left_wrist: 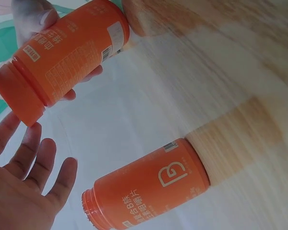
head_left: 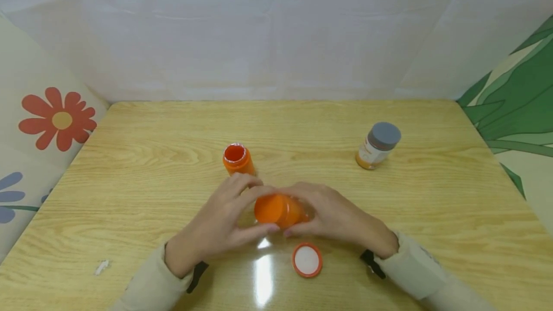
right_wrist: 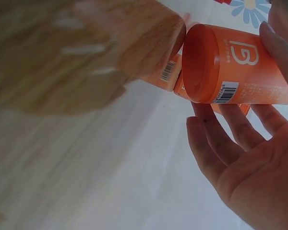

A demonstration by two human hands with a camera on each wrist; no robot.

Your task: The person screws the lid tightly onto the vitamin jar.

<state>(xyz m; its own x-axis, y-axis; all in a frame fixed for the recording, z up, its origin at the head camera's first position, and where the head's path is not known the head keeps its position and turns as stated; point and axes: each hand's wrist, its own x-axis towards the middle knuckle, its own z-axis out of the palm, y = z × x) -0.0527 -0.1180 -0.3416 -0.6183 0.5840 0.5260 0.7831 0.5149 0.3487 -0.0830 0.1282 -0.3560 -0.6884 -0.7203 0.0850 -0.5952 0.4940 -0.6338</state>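
Between both hands lies a tilted orange bottle (head_left: 294,211), printed with white lettering, its orange cap (head_left: 270,208) pointing left. My left hand (head_left: 222,217) pinches that cap between thumb and fingers. My right hand (head_left: 334,210) grips the bottle's body near its base, fingers around its side in the right wrist view. Just beyond my left hand stands a second orange bottle (head_left: 239,160), upright and uncapped, with foil scraps on its rim. Nearer me, a loose orange cap (head_left: 307,259) lies with its white inside facing up.
A jar with a grey lid (head_left: 378,146) stands at the back right of the wooden table (head_left: 151,157). A white sheet (head_left: 276,37) hangs behind the table. A small white scrap or mark (head_left: 102,267) shows at the front left.
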